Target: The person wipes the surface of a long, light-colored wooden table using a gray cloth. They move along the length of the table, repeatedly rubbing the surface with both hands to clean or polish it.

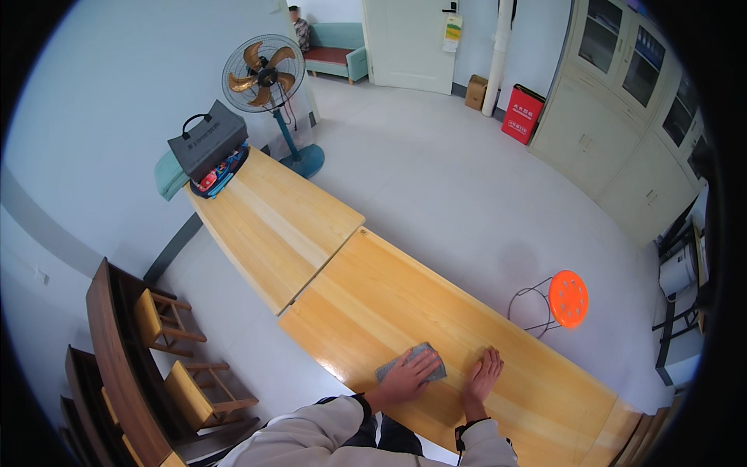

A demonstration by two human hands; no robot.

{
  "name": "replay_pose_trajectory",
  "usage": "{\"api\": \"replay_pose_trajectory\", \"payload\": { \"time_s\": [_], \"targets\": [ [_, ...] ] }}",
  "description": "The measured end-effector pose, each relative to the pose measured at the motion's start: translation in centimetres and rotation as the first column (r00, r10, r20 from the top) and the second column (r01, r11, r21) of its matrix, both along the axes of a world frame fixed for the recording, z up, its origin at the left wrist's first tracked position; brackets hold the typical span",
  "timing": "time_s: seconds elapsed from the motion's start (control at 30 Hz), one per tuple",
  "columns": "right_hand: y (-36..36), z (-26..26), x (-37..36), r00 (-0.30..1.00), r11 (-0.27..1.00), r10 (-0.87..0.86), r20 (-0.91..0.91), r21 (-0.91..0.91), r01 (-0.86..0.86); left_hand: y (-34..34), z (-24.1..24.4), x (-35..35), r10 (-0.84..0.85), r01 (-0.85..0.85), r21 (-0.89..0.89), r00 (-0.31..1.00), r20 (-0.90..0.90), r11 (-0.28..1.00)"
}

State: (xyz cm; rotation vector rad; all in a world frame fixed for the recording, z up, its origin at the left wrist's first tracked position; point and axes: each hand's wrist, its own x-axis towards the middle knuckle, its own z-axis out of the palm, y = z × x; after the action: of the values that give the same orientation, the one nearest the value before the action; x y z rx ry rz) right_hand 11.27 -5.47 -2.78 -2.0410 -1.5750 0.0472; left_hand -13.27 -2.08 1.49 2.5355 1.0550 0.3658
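My left hand lies flat over a folded grey cloth, pressing it against the wooden tabletop. Part of the cloth is hidden under the palm; its edges show on both sides of the fingers. To the right of it, my right hand rests on the same tabletop with its fingers stretched out and nothing in it. Dark bands circle both wrists at the ends of light sleeves.
A second wooden table adjoins the far end, bearing a grey bag. Beyond stands a pedestal fan. An orange stool is right of the table; wooden stools are left. A person sits on a sofa.
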Motion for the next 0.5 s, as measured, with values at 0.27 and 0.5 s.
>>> {"api": "replay_pose_trajectory", "payload": {
  "time_s": [0.27,0.5],
  "targets": [
    [-0.2,-0.3,-0.1,1.0,1.0,-0.031,-0.004,-0.007,0.031,0.3,-0.3,-2.1,0.337,-0.33,0.095,0.939,-0.072,0.939],
    [-0.1,-0.8,0.1,0.999,0.999,-0.034,0.016,0.019,0.034,-5.8,-0.6,-1.9,0.066,-0.056,0.065,0.984,-0.168,0.996]
  ]
}}
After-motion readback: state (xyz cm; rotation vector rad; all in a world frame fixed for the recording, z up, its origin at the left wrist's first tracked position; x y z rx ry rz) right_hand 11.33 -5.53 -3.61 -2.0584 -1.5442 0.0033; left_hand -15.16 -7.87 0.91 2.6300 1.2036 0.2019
